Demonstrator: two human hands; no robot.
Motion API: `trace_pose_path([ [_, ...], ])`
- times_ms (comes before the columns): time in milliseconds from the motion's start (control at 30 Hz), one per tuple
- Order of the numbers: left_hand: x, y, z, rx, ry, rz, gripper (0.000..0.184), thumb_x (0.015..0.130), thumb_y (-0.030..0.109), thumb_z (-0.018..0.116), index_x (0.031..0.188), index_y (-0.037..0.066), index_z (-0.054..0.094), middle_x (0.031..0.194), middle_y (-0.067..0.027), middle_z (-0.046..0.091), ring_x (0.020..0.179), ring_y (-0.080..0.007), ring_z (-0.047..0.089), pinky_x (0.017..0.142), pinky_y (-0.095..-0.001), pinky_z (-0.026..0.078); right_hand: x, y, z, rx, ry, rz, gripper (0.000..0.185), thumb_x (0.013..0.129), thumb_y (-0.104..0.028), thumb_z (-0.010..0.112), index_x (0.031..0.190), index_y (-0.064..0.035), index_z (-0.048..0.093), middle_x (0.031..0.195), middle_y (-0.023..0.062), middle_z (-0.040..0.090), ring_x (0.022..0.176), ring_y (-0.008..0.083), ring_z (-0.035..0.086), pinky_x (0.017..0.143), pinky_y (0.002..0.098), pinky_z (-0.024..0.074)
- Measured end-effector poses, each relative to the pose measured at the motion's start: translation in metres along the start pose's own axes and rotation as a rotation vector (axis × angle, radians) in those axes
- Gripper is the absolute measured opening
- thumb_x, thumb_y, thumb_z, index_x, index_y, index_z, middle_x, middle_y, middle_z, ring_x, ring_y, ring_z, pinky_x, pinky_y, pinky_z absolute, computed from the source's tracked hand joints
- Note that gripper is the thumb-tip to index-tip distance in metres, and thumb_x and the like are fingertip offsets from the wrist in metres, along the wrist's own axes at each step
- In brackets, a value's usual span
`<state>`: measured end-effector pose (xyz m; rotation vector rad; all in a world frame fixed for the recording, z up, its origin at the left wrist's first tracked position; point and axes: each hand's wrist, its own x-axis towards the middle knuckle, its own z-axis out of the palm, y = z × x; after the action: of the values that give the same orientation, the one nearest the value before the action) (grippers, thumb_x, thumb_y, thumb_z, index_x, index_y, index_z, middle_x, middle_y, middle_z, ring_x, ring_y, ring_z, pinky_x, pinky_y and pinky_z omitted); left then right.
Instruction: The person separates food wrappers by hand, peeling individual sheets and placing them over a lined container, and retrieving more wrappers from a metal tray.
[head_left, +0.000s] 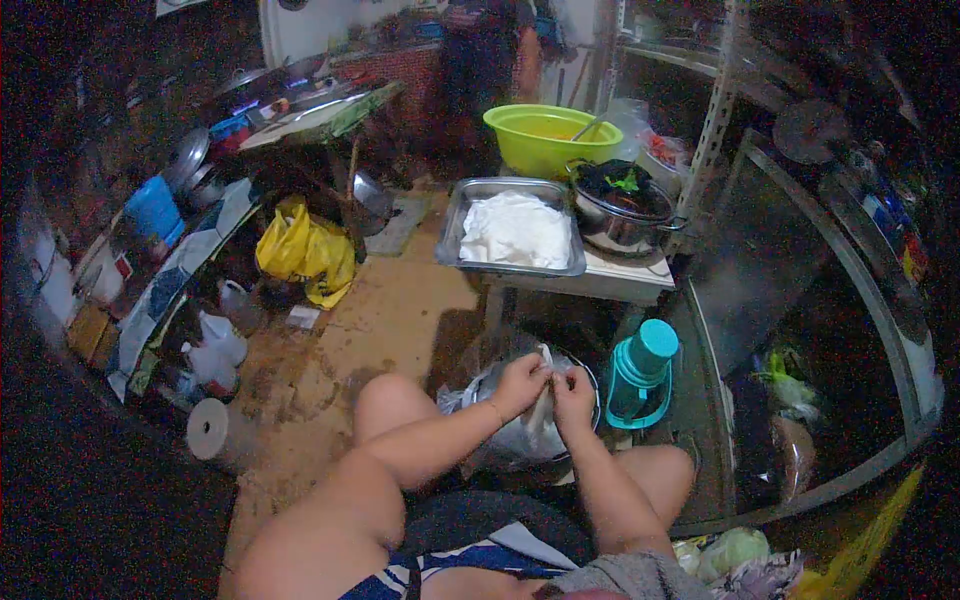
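Observation:
My left hand (523, 386) and my right hand (574, 400) are close together in front of me, fingers pinched. Between them is a limp whitish piece (545, 357); whether it is thin plastic or something softer I cannot make out. Below the hands, between my knees, sits a round container lined with a clear plastic bag (512, 440). What lies inside it is partly hidden by my hands. Just beyond, a metal tray (452, 222) holds a soft white mass (515, 232) with a creased surface.
A lime-green basin (545, 152) and a lidded pot (620, 228) stand by the tray on a low table (625, 285). Turquoise plastic vessels (645, 362) are at right. A yellow bag (300, 252) and a paper roll (209, 430) are at left. Another person (482, 70) stands at the back.

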<state>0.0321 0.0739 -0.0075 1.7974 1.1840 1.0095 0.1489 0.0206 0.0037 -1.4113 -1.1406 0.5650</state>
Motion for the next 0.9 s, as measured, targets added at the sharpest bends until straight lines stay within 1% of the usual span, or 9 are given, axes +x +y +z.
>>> trace_pose_path([
  [67, -0.004, 0.005, -0.003, 0.052, 0.01, -0.035, 0.019, 0.085, 0.021, 0.059, 0.092, 0.003, 0.061, 0.082, -0.0121, 0.063, 0.073, -0.0219, 0.06, 0.068, -0.0348, 0.048, -0.003, -0.003, 0.001, 0.021, 0.001, 0.029, 0.013, 0.082, -0.01, 0.062, 0.079, -0.0015, 0.054, 0.073, 0.0071, 0.056, 0.065, 0.0147, 0.05, 0.06, 0.0293, 0.0418],
  [167, -0.006, 0.006, 0.001, -0.029, 0.125, 0.044, 0.017, 0.083, 0.018, 0.062, 0.08, 0.001, 0.058, 0.074, -0.0162, 0.061, 0.067, -0.0251, 0.06, 0.061, -0.036, 0.047, 0.0, 0.015, 0.006, 0.039, -0.017, -0.003, 0.013, 0.084, -0.014, 0.061, 0.086, -0.0019, 0.057, 0.078, 0.0086, 0.06, 0.072, 0.0173, 0.055, 0.067, 0.0312, 0.0448],
  [300, -0.009, 0.001, -0.008, 0.017, 0.011, -0.051, 0.02, 0.086, 0.022, 0.058, 0.086, 0.002, 0.06, 0.078, -0.0133, 0.062, 0.071, -0.0243, 0.059, 0.066, -0.0362, 0.047, -0.006, 0.035, 0.014, -0.005, -0.068, 0.022, 0.015, 0.085, -0.017, 0.06, 0.086, -0.0017, 0.059, 0.082, 0.0121, 0.062, 0.076, 0.0238, 0.059, 0.07, 0.0352, 0.0462],
  [400, -0.012, 0.004, -0.006, 0.027, 0.02, -0.023, 0.019, 0.085, 0.021, 0.059, 0.083, 0.002, 0.06, 0.075, -0.0132, 0.061, 0.068, -0.0229, 0.059, 0.063, -0.0355, 0.047, -0.008, 0.034, 0.014, -0.106, 0.026, 0.012, 0.01, 0.084, -0.011, 0.06, 0.084, -0.0018, 0.058, 0.075, 0.0087, 0.058, 0.067, 0.0156, 0.054, 0.064, 0.0301, 0.044],
  [500, -0.011, -0.001, -0.002, -0.008, 0.066, -0.008, 0.018, 0.084, 0.019, 0.062, 0.08, 0.002, 0.059, 0.071, -0.0125, 0.06, 0.064, -0.0201, 0.057, 0.06, -0.0337, 0.045, -0.004, 0.047, 0.018, -0.069, 0.093, 0.153, 0.011, 0.083, -0.011, 0.06, 0.08, -0.0015, 0.055, 0.075, 0.0093, 0.057, 0.067, 0.0171, 0.053, 0.063, 0.0311, 0.0432],
  [600, -0.007, -0.002, -0.002, -0.071, 0.042, -0.09, 0.02, 0.085, 0.02, 0.061, 0.08, 0.002, 0.058, 0.07, -0.0121, 0.058, 0.064, -0.0191, 0.055, 0.061, -0.0339, 0.045, -0.002, 0.054, 0.017, -0.07, 0.16, 0.04, 0.013, 0.083, -0.01, 0.06, 0.077, -0.0013, 0.053, 0.073, 0.0099, 0.056, 0.066, 0.0183, 0.051, 0.062, 0.0326, 0.0423],
  [700, -0.006, -0.006, -0.004, -0.088, 0.035, -0.107, 0.021, 0.085, 0.022, 0.059, 0.08, 0.001, 0.057, 0.071, -0.0126, 0.059, 0.065, -0.0195, 0.054, 0.062, -0.0345, 0.045, -0.003, 0.042, 0.007, -0.121, 0.056, 0.143, 0.015, 0.085, -0.015, 0.058, 0.091, -0.0019, 0.057, 0.089, 0.0159, 0.062, 0.083, 0.0303, 0.059, 0.076, 0.039, 0.0453],
  [800, -0.005, -0.001, -0.012, -0.056, 0.012, -0.102, 0.023, 0.085, 0.023, 0.058, 0.081, 0.0, 0.057, 0.073, -0.0132, 0.059, 0.067, -0.0212, 0.055, 0.064, -0.0351, 0.045, -0.001, 0.049, 0.013, -0.058, 0.165, 0.004, 0.013, 0.084, -0.012, 0.059, 0.078, -0.001, 0.054, 0.072, 0.0092, 0.054, 0.066, 0.0188, 0.051, 0.063, 0.0323, 0.0419],
  [900, -0.004, -0.001, -0.015, -0.039, -0.005, -0.129, 0.024, 0.086, 0.024, 0.058, 0.082, 0.001, 0.057, 0.075, -0.0125, 0.059, 0.068, -0.0209, 0.055, 0.065, -0.0347, 0.045, 0.0, 0.043, 0.008, 0.001, 0.139, -0.013, 0.012, 0.084, -0.012, 0.059, 0.079, -0.0012, 0.055, 0.071, 0.0075, 0.053, 0.066, 0.0173, 0.05, 0.063, 0.0318, 0.0416],
])
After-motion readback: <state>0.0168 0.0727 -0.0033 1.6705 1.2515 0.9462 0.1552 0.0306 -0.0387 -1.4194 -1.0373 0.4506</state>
